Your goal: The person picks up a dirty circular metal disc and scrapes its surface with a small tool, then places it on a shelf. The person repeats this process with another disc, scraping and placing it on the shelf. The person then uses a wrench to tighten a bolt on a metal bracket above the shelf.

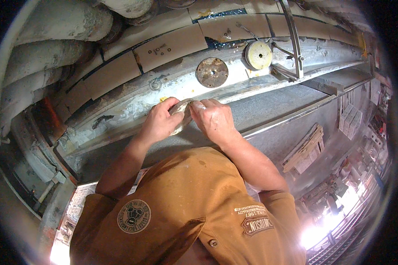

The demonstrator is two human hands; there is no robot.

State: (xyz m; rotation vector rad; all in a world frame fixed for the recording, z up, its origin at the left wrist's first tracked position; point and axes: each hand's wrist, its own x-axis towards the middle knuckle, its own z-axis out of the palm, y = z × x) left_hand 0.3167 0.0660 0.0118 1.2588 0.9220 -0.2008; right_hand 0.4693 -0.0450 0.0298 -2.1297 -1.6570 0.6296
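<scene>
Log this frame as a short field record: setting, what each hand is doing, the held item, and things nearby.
setting: dusty, white-coated work ledge seen from above, with pale pipes at upper left
left hand: grips the left side of a round disc
right hand: grips the right side of the same disc
held item: pale, dusty round disc, mostly hidden by the fingers
nearby: rusty round disc and pale round disc lying on the ledge beyond the hands
clothing: brown work shirt with patches
</scene>
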